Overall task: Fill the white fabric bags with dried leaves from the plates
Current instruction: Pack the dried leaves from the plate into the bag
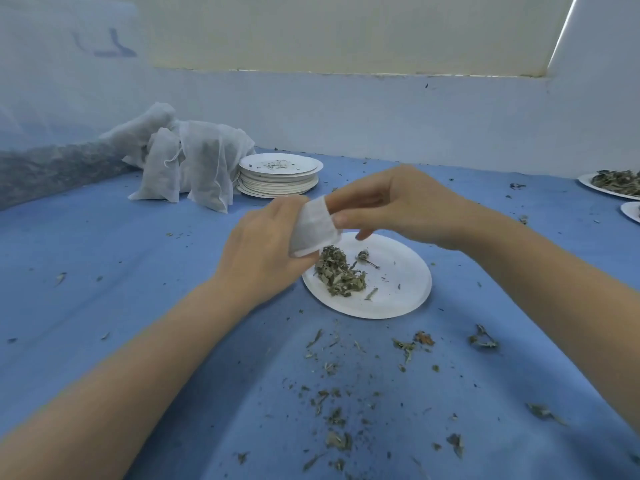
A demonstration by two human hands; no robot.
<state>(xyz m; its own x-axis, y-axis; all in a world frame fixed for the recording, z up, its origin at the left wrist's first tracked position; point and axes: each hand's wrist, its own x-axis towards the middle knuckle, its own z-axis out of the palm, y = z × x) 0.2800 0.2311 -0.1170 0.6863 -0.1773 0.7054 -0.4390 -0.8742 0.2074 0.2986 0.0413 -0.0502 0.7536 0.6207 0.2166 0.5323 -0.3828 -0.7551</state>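
A small white fabric bag (313, 227) is held in the air between both hands, just above the left rim of a white paper plate (398, 292). My left hand (263, 247) grips the bag's lower left side. My right hand (391, 202) pinches its upper right edge with curled fingers. A pile of dried green leaves (341, 275) lies on the left half of that plate, right under the bag. Whether the bag holds leaves is hidden.
A heap of white fabric bags (194, 161) leans at the back left beside a stack of used paper plates (278, 174). Two more plates, one with leaves (616, 181), sit at the right edge. Leaf crumbs (332, 403) litter the blue cloth near me.
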